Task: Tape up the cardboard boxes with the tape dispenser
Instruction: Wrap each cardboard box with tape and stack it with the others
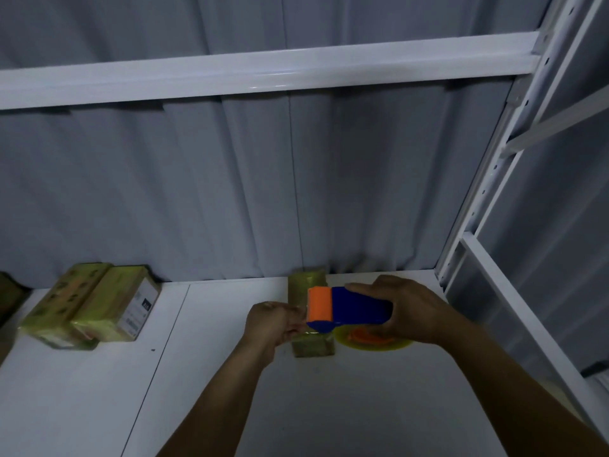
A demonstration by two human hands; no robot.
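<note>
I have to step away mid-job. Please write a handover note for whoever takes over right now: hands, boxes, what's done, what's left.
Right hand: grips the tape dispenser, held over the middle box.
Left hand: holds the middle box at its left edge, beside the dispenser's orange end.
Things: all on the white shelf; two left boxes lie side by side.
Done: the two left boxes look glossy with tape.
Left: finish taping the middle box, which looks only partly covered, then set it with the others.
</note>
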